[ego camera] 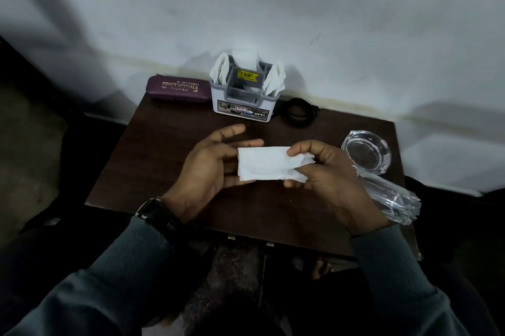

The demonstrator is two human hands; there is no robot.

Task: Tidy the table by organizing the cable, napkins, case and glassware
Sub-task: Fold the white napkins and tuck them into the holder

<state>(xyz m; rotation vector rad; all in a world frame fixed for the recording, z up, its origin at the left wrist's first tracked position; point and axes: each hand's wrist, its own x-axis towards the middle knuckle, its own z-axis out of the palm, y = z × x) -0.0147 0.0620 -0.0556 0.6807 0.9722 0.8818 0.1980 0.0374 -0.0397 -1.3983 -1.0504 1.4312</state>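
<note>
left hand point(210, 169) is palm up, fingers stretched fairly straight, thumb lifted clear, and the folded white napkin point(265, 163) rests across those fingers. right hand point(328, 177) pinches the napkin's crumpled right end between thumb and curled fingers. both hands hover above the middle of the dark wooden table point(153, 150). black watch point(158, 215) on the left wrist, grey sleeves on both arms. out past the hands, at the table's far edge by the wall, a white and grey holder point(241, 106) stands upright, more napkins point(274, 79) poking up from its side slots, a dark box with a yellow label in the middle slot. just left of it the maroon spectacle case point(177, 89) lies flat and closed, gold lettering up. just right of the holder, the black cable point(299, 111) sits coiled. over on the table's right side, a round glass ashtray point(366, 151), and nearer the front corner a second clear glass piece point(393, 199), right beside the ashtray; in this dim light i can't make out its shape.
</note>
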